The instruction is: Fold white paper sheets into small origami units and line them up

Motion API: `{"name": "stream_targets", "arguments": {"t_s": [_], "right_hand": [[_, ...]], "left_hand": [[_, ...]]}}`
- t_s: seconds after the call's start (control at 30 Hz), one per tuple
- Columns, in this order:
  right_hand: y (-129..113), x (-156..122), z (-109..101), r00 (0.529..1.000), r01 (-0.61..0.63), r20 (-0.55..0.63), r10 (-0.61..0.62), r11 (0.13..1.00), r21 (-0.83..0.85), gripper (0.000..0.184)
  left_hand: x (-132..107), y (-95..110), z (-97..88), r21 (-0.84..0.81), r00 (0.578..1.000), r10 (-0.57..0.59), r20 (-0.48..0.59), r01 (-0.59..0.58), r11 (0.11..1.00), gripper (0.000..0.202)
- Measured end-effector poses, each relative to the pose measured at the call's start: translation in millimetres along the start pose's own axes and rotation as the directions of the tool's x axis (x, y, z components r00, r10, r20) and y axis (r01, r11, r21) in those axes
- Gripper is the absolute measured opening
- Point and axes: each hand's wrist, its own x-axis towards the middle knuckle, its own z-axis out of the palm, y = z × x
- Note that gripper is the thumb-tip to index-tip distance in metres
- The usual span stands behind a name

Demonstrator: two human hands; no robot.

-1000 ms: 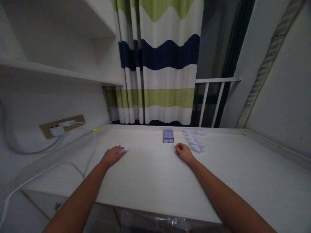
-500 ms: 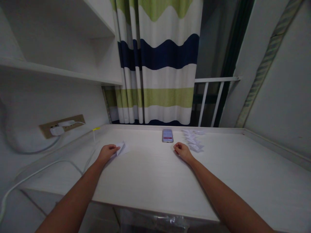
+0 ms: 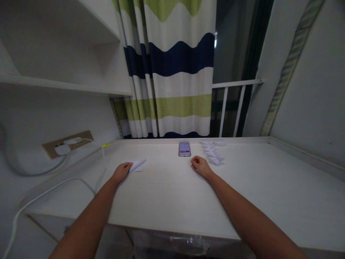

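At the left of the desk, my left hand (image 3: 122,172) pinches the near edge of some white paper (image 3: 138,165). A corner of the paper lifts off the desk toward the right, and my fingers hide its left end. My right hand (image 3: 201,166) rests on the desk right of centre, its fingers curled together with nothing visible in them. Just beyond it, on the right, lie several folded white paper pieces (image 3: 212,153) in an overlapping row. A phone (image 3: 184,149) with a lit screen lies flat behind my right hand, slightly to its left.
The white desk (image 3: 167,201) runs back to a low ledge under a striped curtain (image 3: 183,82). A wall socket (image 3: 67,144) with plugs is on the left, and a white cable (image 3: 54,189) trails over the desk. Above it juts a shelf (image 3: 67,84). Railings (image 3: 223,111) stand behind.
The paper in my left hand has tipped lower, its raised corner now pointing right. My right hand stays curled in nearly the same place. The whole view has shifted slightly.
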Motion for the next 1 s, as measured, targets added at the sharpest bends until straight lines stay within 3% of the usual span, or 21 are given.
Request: {"name": "stream_targets", "arguments": {"t_s": [0.1, 0.17, 0.27, 0.4, 0.5, 0.67, 0.77, 0.87, 0.97, 1.0], "right_hand": [[-1.7, -0.3, -0.7, 1.0, -0.001, 0.006, 0.001, 1.0, 0.009, 0.017], [-2.5, -0.7, -1.4, 1.0, 0.0, 0.012, 0.0, 1.0, 0.017, 0.017], [-4.0, -1.8, -2.0, 1.0, 0.0, 0.012, -0.001, 0.999, 0.042, 0.017], [-13.0, -4.1, -2.1, 0.999, 0.047, -0.003, -0.047, 0.987, 0.154, 0.022], [-27.3, -6.5, -5.8, 0.999, 0.039, -0.013, -0.037, 0.948, 0.316, 0.035], [-44.7, -10.2, -21.8, 0.976, -0.088, 0.216, -0.042, 0.824, 0.56, 0.039], [-42.6, -9.5, -30.3, 0.961, -0.17, 0.274, 0.035, 0.856, 0.487, 0.028], [-36.2, -6.4, -32.7, 0.974, -0.176, 0.209, 0.089, 0.878, 0.446, 0.023], [-31.3, -3.9, -30.7, 0.979, -0.177, 0.167, 0.114, 0.882, 0.437, 0.021], [-30.4, -3.6, -29.8, 0.98, -0.175, 0.16, 0.114, 0.881, 0.439, 0.021]], "left_hand": [[-1.9, 6.6, -1.7, 0.047, 0.998, -0.022, -0.065, 0.025, 0.999, 0.034], [-3.7, 20.6, -1.7, 0.079, 0.973, -0.011, -0.231, 0.03, 0.996, 0.031], [-2.9, 57.0, 3.0, 0.092, 0.91, 0.08, -0.407, -0.046, 0.995, 0.028], [5.8, 121.3, 22.6, -0.153, 0.883, 0.156, -0.443, -0.246, 0.957, 0.027], [9.4, 165.3, 46.5, -0.427, 0.924, 0.127, -0.359, -0.284, 0.859, 0.029], [3.0, 206.9, 83.9, -0.653, 0.956, 0.109, -0.273, -0.268, 0.708, 0.028], [1.0, 207.7, 99.1, -0.754, 0.964, 0.045, -0.263, -0.234, 0.614, 0.032], [1.5, 194.5, 110.9, -0.863, 0.998, 0.034, -0.05, -0.06, 0.502, 0.041], [1.6, 178.5, 119.3, -0.798, 0.975, 0.129, 0.183, 0.07, 0.599, 0.037], [1.5, 174.4, 121.2, -0.781, 0.967, 0.14, 0.215, 0.084, 0.619, 0.037]]}}
